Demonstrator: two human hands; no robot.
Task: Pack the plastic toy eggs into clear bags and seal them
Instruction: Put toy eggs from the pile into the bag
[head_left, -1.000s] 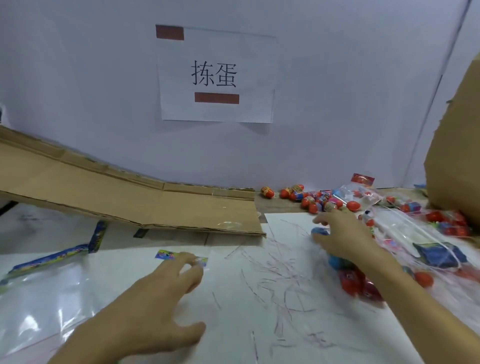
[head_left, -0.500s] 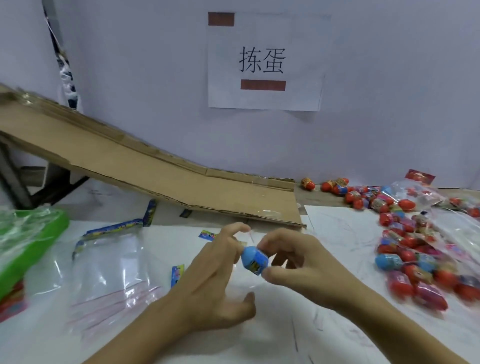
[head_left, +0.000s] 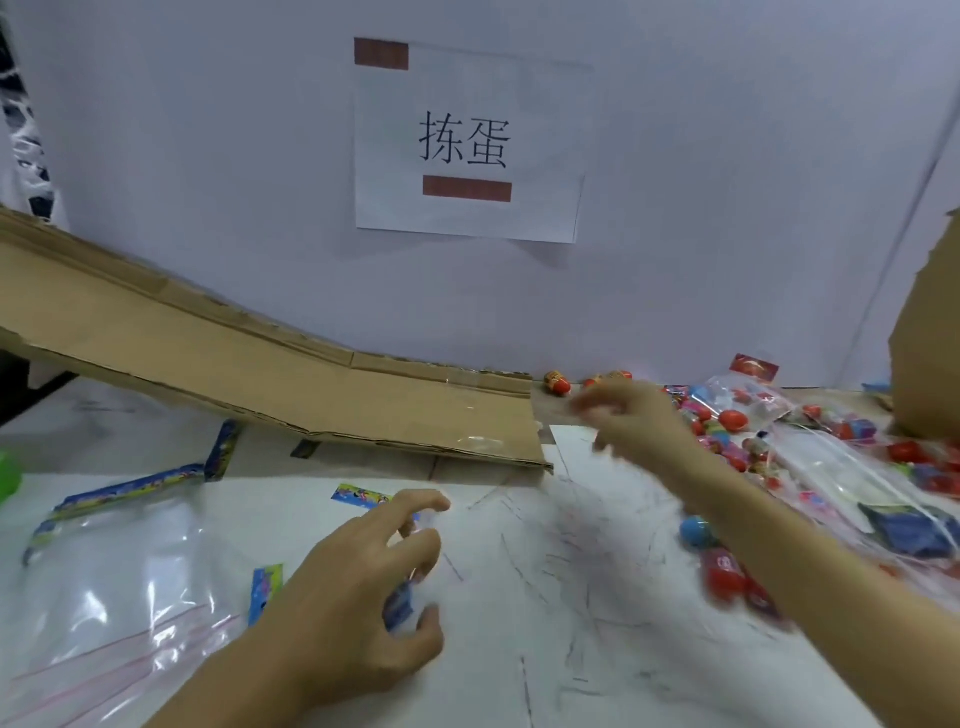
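Observation:
My left hand (head_left: 363, 597) hovers low over the white table (head_left: 545, 597), fingers curled round a small blue toy egg (head_left: 399, 605) that is mostly hidden in the palm. My right hand (head_left: 623, 415) is blurred, stretched out toward the pile of red and mixed toy eggs (head_left: 727, 421) at the back right, with loose fingers and nothing in it. A blue egg (head_left: 698, 530) and red eggs (head_left: 727, 577) lie beside my right forearm. An empty clear zip bag (head_left: 104, 571) with a colourful header lies flat at the left. More clear bags (head_left: 831, 467) lie over the eggs at the right.
A cardboard ramp (head_left: 260, 374) slopes down from the left to the table's middle. A paper sign (head_left: 467, 140) hangs on the wall. A cardboard box (head_left: 930, 338) stands at the right edge. Small colourful labels (head_left: 358, 493) lie near my left hand; something green (head_left: 8, 478) is at the far left.
The blue egg that both hands held half a second ago now sits in my left hand alone. My right hand has let go and swung out to the right toward the egg pile.

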